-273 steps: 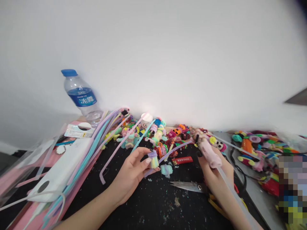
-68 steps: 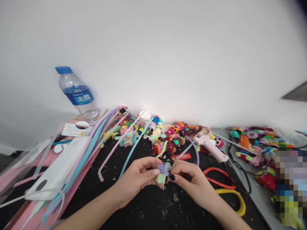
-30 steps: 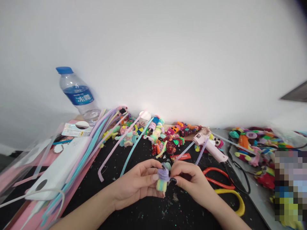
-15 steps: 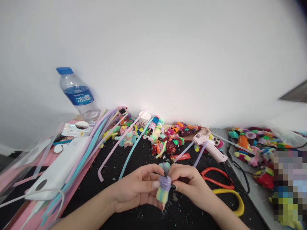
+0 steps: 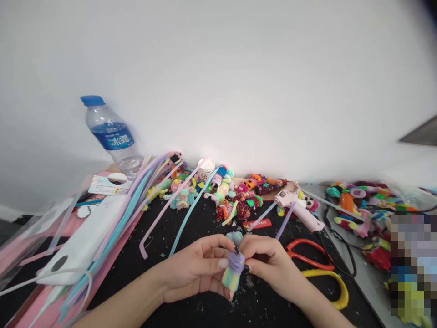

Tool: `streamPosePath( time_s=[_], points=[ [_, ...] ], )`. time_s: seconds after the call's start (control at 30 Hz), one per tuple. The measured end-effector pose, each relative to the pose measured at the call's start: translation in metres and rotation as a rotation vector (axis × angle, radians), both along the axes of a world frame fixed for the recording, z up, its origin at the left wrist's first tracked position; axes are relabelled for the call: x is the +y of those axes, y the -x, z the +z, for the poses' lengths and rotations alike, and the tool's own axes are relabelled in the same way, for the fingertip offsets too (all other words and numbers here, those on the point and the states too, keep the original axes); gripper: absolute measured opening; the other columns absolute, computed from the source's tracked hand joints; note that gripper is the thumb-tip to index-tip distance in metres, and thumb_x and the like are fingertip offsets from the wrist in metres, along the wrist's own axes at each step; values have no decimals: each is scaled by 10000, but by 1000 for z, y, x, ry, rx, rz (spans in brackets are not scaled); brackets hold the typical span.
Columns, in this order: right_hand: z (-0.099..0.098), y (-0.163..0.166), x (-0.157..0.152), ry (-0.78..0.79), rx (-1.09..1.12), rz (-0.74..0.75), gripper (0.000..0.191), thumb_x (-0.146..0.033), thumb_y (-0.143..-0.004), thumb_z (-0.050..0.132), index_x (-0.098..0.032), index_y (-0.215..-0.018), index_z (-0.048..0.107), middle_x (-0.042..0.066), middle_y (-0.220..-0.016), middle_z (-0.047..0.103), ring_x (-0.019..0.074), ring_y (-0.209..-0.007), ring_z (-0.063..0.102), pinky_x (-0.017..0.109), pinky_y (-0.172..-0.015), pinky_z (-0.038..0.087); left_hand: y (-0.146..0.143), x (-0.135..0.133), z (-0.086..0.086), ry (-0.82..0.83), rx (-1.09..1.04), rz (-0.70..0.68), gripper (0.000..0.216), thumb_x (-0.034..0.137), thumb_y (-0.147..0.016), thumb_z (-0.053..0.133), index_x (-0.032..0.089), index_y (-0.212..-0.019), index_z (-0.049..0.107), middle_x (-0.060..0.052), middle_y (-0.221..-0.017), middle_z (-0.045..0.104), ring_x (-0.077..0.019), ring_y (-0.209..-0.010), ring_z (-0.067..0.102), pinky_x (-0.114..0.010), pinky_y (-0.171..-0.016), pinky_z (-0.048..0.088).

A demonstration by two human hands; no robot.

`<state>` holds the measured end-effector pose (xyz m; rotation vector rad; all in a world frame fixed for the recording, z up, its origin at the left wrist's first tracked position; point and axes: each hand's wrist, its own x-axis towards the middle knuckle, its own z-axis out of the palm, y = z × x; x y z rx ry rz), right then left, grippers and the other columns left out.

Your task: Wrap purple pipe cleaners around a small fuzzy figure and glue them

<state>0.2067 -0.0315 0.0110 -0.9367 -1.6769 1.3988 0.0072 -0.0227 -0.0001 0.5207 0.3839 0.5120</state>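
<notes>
Between my two hands is a small pipe-cleaner figure (image 5: 232, 274), with a purple coiled band above yellow, green and blue fuzzy strands. Its pale teal top shows just behind my fingertips. My left hand (image 5: 201, 264) grips it from the left, thumb against the purple coil. From the other side my right hand (image 5: 264, 262) pinches it near the band, fingertips close to the left ones. Something small and dark shows at the fingertips; I cannot tell what it is. Beyond the hands lies a red packet (image 5: 256, 224).
A pink glue gun (image 5: 295, 207), red-handled scissors (image 5: 309, 255) and a yellow handle (image 5: 329, 287) lie right. Loose pipe cleaners (image 5: 128, 209), a white power strip (image 5: 88, 237) and a leaning water bottle (image 5: 111, 132) are left. Colourful pipe-cleaner figures (image 5: 241, 205) line the wall.
Both hands keep hold of the figure in nearly the same place. Its lower end has tilted very slightly; nothing else has visibly moved.
</notes>
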Motion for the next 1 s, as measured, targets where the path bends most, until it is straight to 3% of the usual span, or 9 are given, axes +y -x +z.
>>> streamPosePath(
  time_s=[1.0],
  points=[
    [-2,1,-1,-19,-72,-26,281,-427,-808,622,-170,-723,697,26,-692,606,153,-657,535,266,-621,426,0,2,1,-33,24,26,125,162,-785,659,189,-905,636,-14,-763,650,-127,-626,649,-289,-631,519]
  ],
)
